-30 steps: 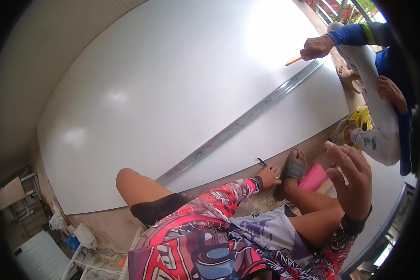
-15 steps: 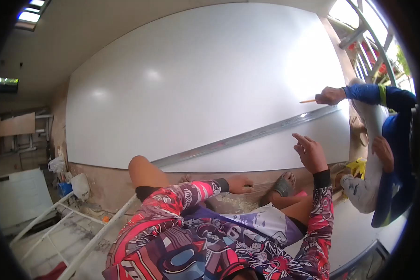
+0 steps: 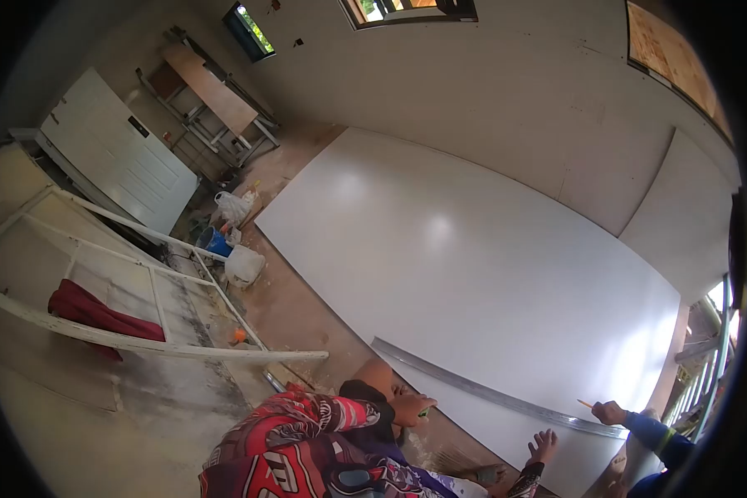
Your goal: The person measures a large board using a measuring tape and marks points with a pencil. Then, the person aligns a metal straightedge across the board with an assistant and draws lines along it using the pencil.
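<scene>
Beside my bent knee, my left hand [image 3: 410,409] has its fingers closed round a small green object [image 3: 424,412], which is mostly hidden. My right hand [image 3: 544,446] is raised over the near right edge of a large white panel [image 3: 473,274], fingers spread and holding nothing. A long grey metal strip [image 3: 490,396] lies across the panel, close to its near edge. At the strip's right end, a co-worker's hand [image 3: 609,413] in a blue sleeve holds an orange pencil [image 3: 585,402].
A white metal frame [image 3: 183,350] with a dark red cloth [image 3: 100,314] on it stands at left. Behind are a white door [image 3: 116,158], a blue bucket [image 3: 215,241] and a white container [image 3: 244,266]. Another white sheet [image 3: 681,216] leans on the right wall.
The view has swung left and up, bringing the frame, door and walls into sight. The co-worker still holds the pencil near the strip. My right hand stays open.
</scene>
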